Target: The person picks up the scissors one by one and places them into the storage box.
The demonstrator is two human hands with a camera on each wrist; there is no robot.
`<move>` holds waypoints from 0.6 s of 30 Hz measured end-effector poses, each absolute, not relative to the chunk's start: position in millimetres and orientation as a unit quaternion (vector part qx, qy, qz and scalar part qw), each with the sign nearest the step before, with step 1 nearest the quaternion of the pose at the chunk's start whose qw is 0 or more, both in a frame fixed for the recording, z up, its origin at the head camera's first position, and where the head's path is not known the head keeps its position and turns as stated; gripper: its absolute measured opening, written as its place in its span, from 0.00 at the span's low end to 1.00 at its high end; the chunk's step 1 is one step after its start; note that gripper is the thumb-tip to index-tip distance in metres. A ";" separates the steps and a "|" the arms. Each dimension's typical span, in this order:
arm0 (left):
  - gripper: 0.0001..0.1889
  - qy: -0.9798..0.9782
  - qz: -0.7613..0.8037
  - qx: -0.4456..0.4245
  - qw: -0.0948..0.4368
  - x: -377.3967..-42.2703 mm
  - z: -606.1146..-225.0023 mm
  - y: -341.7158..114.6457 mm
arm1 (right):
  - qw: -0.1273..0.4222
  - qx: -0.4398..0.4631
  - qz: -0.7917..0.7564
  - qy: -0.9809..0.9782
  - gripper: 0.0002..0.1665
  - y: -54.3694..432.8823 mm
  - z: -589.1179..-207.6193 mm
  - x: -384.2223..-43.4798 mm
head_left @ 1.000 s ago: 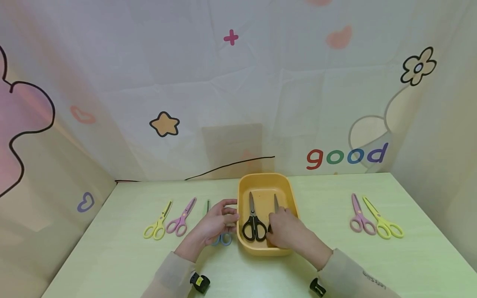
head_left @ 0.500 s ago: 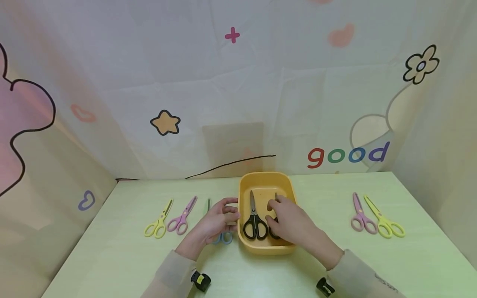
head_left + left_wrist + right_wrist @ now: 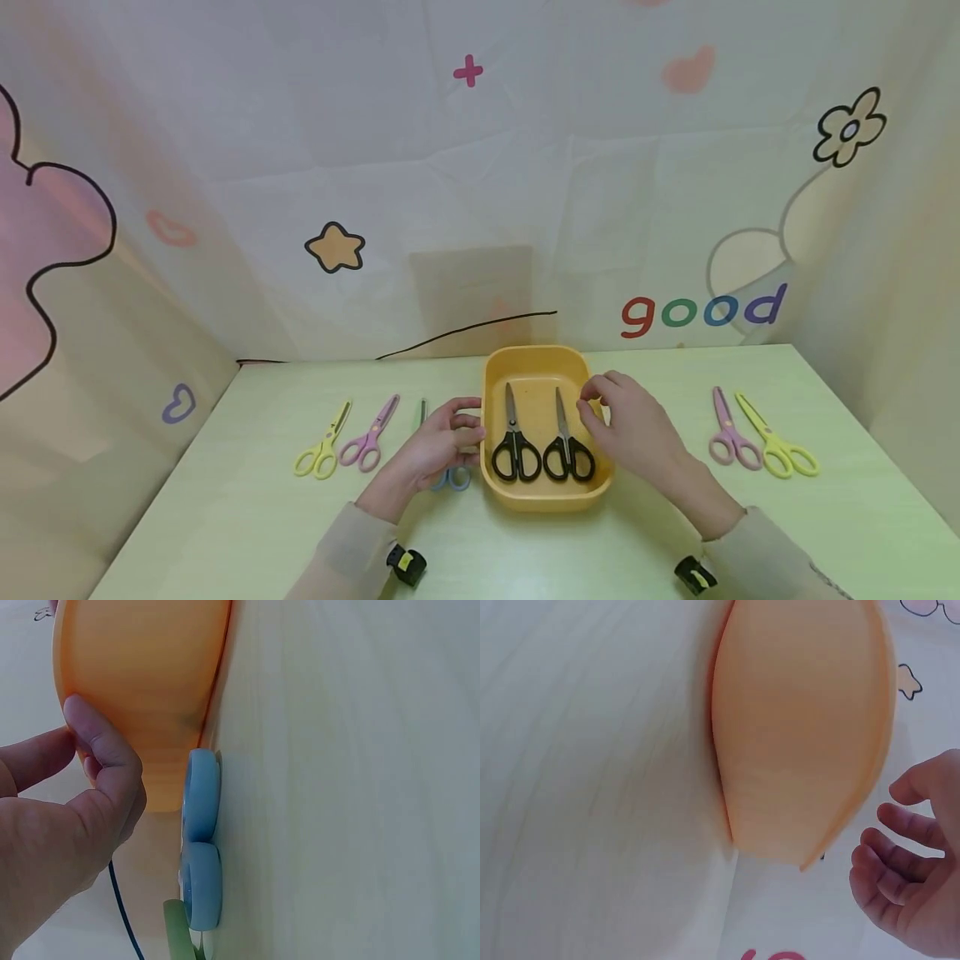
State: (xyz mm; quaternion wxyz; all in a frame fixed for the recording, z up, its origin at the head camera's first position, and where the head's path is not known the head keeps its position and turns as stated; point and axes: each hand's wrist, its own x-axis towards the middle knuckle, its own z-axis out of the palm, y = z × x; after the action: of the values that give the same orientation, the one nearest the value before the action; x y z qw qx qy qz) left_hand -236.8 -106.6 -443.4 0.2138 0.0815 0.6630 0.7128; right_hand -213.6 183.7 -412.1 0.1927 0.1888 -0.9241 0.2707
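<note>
A yellow-orange plastic tray (image 3: 547,504) stands mid-table against the backdrop. Inside it, side by side with blades pointing away, lie two black-handled scissors, the left pair (image 3: 516,454) and the right pair (image 3: 567,454). My left hand (image 3: 442,446) rests its fingertips against the tray's left side near the rim, as the left wrist view also shows. Blue-handled scissors (image 3: 201,885) with a green part lie beneath it, partly hidden in the head view. Over the tray's right rim hovers my right hand (image 3: 633,425), fingers loosely bent and holding nothing.
Left of the tray lie yellow scissors (image 3: 322,450) and pink scissors (image 3: 369,442). At the right of the table are another pink pair (image 3: 731,437) and another yellow pair (image 3: 776,442). A printed cloth backdrop (image 3: 375,183) rises behind the table.
My right hand has let go of the right black-handled scissors and moved up and right to the tray's edge, uncovering them. My left hand stays at the tray's left side.
</note>
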 end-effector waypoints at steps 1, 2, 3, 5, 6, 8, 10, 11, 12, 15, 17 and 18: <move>0.27 0.662 0.713 0.082 0.214 -237.0 -443.3 -106.8 | 0.193 0.185 0.270 -0.925 0.03 187.8 -412.1 -214.3; 0.27 0.662 0.714 0.083 0.214 -237.2 -443.1 -106.9 | 0.194 0.180 0.268 -0.927 0.03 191.9 -412.2 -214.9; 0.27 0.662 0.714 0.084 0.215 -237.4 -443.2 -107.1 | 0.193 0.174 0.264 -0.929 0.04 196.3 -412.4 -215.6; 0.27 0.662 0.713 0.084 0.215 -237.9 -443.2 -107.3 | 0.188 0.158 0.255 -0.935 0.05 205.6 -413.2 -216.9; 0.27 0.662 0.713 0.085 0.214 -238.1 -443.3 -107.5 | 0.181 0.150 0.249 -0.939 0.07 210.4 -413.3 -217.1; 0.27 0.662 0.713 0.084 0.214 -238.6 -443.5 -107.7 | 0.161 0.130 0.235 -0.950 0.11 220.2 -414.3 -217.2; 0.27 0.662 0.713 0.084 0.213 -239.0 -443.7 -107.9 | 0.127 0.109 0.218 -0.961 0.16 229.5 -414.4 -215.3; 0.27 0.664 0.712 0.083 0.212 -239.2 -443.7 -108.1 | 0.108 0.100 0.208 -0.967 0.18 233.7 -414.5 -214.2; 0.28 0.664 0.712 0.082 0.211 -239.4 -443.9 -108.5 | 0.089 0.092 0.198 -0.972 0.21 237.3 -414.5 -213.3; 0.28 0.665 0.712 0.081 0.211 -239.7 -443.9 -109.6 | 0.042 0.075 0.175 -0.981 0.28 246.5 -415.0 -210.7; 0.28 0.665 0.712 0.081 0.210 -239.8 -443.6 -110.4 | 0.020 0.061 0.170 -0.983 0.31 251.7 -415.8 -210.0; 0.28 0.664 0.713 0.082 0.211 -240.0 -443.7 -110.5 | 0.011 0.053 0.168 -0.984 0.32 254.2 -416.1 -209.8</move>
State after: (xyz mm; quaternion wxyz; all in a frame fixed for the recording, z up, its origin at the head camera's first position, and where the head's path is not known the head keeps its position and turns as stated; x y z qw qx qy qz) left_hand -240.0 -110.5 -443.7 0.2109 0.0820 0.6636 0.7131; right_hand -209.8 254.2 -416.1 0.0108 0.0532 -0.9843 0.1679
